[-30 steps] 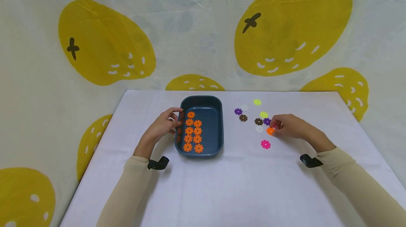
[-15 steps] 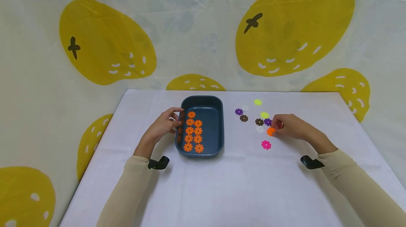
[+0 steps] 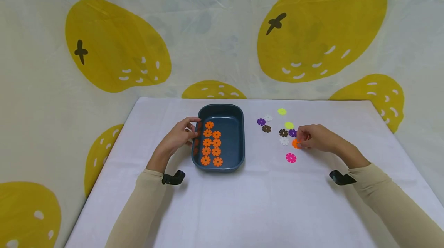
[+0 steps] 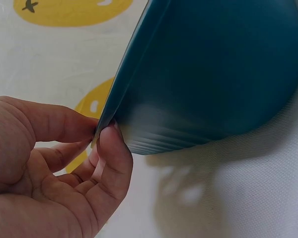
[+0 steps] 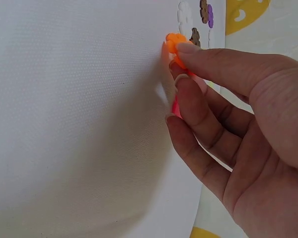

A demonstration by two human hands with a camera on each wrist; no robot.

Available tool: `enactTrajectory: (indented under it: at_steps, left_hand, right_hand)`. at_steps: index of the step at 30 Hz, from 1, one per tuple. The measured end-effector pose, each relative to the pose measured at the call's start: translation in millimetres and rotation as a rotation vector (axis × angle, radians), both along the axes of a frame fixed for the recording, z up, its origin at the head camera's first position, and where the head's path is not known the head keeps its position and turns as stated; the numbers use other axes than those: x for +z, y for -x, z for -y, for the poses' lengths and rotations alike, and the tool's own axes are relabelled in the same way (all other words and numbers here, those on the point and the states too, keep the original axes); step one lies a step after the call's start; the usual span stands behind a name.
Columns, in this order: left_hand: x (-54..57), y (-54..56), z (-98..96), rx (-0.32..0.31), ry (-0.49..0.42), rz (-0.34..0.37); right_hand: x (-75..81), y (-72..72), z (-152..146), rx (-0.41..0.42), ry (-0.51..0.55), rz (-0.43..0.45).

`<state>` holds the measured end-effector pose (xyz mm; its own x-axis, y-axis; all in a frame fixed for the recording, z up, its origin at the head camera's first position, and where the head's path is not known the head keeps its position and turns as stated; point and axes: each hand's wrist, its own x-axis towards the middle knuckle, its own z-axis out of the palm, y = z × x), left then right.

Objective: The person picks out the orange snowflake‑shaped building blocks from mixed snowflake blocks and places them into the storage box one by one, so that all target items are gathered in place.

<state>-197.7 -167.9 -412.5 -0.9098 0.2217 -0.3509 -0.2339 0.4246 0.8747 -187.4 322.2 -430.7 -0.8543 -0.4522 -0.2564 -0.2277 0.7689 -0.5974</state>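
On the left, my left hand (image 3: 178,136) pinches the side rim of a dark blue rectangular tray (image 3: 234,140); in the left wrist view thumb and finger meet across the rim of the tray (image 4: 213,74). Several orange flower-shaped discs (image 3: 207,142) lie in two columns inside it, toward its left side. My right hand (image 3: 317,138) pinches another orange flower-shaped disc (image 5: 176,40) between thumb and fingertips, close over the table. Behind those fingers a bit of pink (image 5: 176,107) shows in the right wrist view, mostly hidden.
Near the right hand lie loose discs: pink (image 3: 291,158), white (image 3: 284,141), brown (image 3: 283,133), purple (image 3: 292,133) and yellow (image 3: 289,125). More lie farther back, including a purple disc (image 3: 261,121). A patterned cloth (image 3: 222,40) hangs behind the white table (image 3: 222,209).
The right fingers now cover more of the orange disc, and the pink sliver beside it has gone from the head view. Left hand and tray stay put.
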Motion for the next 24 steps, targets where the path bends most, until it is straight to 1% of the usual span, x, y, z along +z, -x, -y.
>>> enactTrajectory:
  at_steps: [5, 15, 24]
  left_hand:
    - [-0.8, -0.4, -0.1, -0.005, -0.006, -0.004]
    - [-2.0, -1.7, 0.4, 0.001, -0.004, -0.003]
    - [-3.0, -1.3, 0.2, 0.005, -0.001, -0.005]
  right_hand:
    - [0.9, -1.3, 1, 0.020, 0.001, 0.005]
    - [4.5, 1.2, 3, 0.034, 0.016, 0.071]
    - [12.2, 4.3, 8, 0.045, 0.046, 0.048]
